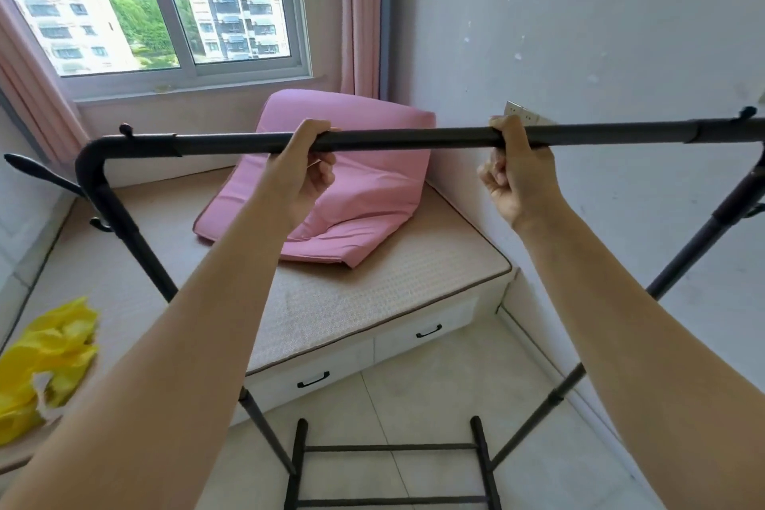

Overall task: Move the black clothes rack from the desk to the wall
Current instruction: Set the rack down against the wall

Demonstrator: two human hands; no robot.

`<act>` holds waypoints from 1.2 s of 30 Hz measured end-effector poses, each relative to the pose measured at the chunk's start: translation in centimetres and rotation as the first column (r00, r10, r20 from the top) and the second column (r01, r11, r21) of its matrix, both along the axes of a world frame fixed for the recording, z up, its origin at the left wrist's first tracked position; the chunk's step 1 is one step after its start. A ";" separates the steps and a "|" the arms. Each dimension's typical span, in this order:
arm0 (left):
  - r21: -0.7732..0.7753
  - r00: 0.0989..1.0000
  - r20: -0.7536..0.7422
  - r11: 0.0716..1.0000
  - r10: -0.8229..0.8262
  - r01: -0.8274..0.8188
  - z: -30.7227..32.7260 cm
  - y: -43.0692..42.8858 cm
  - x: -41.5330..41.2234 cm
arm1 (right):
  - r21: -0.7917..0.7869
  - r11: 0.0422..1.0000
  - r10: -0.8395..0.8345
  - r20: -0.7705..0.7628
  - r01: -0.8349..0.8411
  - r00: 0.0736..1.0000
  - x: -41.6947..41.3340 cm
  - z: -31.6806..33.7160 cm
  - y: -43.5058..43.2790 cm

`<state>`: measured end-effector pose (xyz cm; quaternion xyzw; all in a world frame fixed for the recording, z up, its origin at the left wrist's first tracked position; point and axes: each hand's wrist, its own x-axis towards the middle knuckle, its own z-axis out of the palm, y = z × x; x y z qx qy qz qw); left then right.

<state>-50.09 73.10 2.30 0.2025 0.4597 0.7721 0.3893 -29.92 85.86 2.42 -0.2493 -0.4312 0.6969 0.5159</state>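
The black clothes rack [405, 139] fills the view, its top bar running level from left to right in front of me. My left hand [304, 172] is wrapped around the bar left of centre. My right hand [515, 174] grips the same bar right of centre. The rack's side posts slope down at both ends, and its bottom rungs [389, 447] show over the tiled floor near the lower edge. The white wall [600, 54] stands just beyond the rack on the right, with a wall socket [522, 113] partly hidden behind my right hand.
A raised window seat [372, 286] with drawers lies ahead, a pink cushion [364, 186] leaning at its back. A yellow plastic bag [45, 360] sits at the left. Pink curtains [360, 8] frame the window. Tiled floor [434, 393] runs between the seat and the wall.
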 end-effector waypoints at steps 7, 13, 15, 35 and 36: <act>0.023 0.996 -0.009 0.996 -0.091 0.091 0.1 6.5 3.7 | 0.021 0.996 -0.083 -0.013 0.083 0.996 4.9 0.2 4.6; 0.029 0.984 -0.007 0.984 -0.175 0.176 0.0 11.1 6.2 | 0.011 0.986 -0.169 0.006 0.169 0.986 8.1 0.1 7.3; 0.028 0.980 -0.003 0.980 -0.199 0.199 0.0 12.7 6.9 | 0.005 0.979 -0.204 0.000 0.204 0.979 9.1 0.2 8.2; 0.001 0.879 0.042 0.880 -0.474 0.475 -0.3 28.7 10.8 | -0.048 0.844 -0.531 0.052 0.534 0.846 14.5 0.0 16.7; 0.002 0.873 0.043 0.874 -0.486 0.487 -0.3 29.3 10.9 | -0.048 0.835 -0.546 0.059 0.549 0.836 14.7 0.0 17.0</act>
